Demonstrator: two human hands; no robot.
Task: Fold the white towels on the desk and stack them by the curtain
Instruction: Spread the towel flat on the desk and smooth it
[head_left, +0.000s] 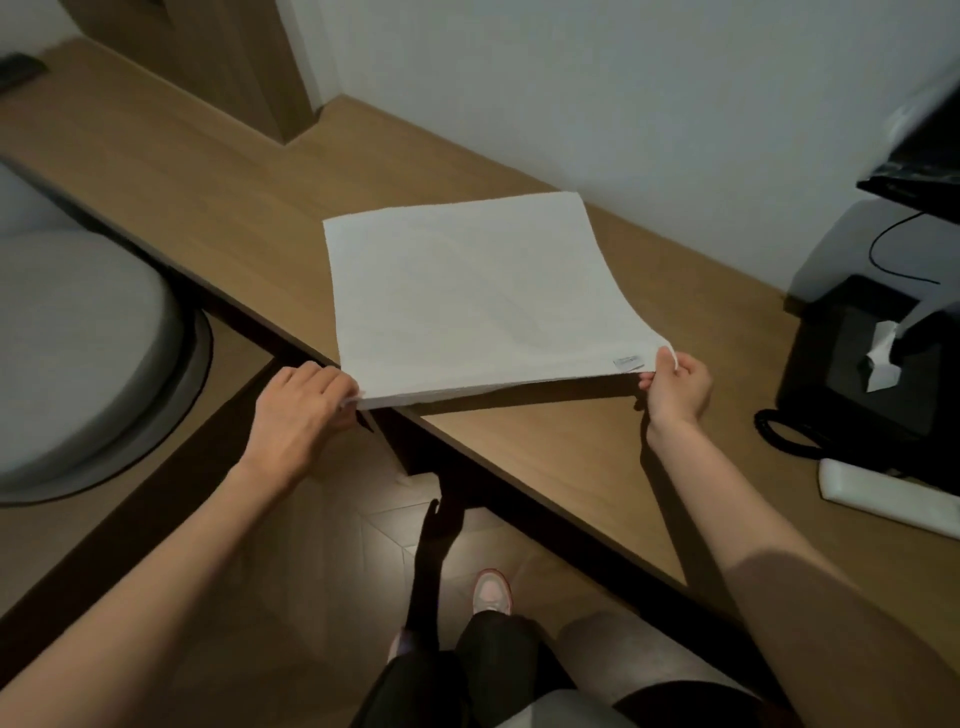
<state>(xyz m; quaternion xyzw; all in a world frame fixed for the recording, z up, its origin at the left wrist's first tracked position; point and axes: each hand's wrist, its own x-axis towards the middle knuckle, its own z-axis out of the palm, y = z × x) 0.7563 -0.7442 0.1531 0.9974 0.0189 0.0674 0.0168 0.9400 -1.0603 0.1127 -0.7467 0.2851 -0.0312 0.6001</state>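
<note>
While pinching corners with left hand (298, 410) and right hand (675, 387), stretches square white cloth towel (467, 291) mid-frame; taut for folding.

Towel (467, 296) label (628, 362) lettering, apparently blurred

The wooden tabletop (218, 171) carries 1 white towel (467, 291), spread near its middle and reaching past the front edge. At the right end stands a black tissue box (857, 374), with a white oblong object (883, 493) just in front of it. A small dark object (18, 70) lies at the far left.
</note>
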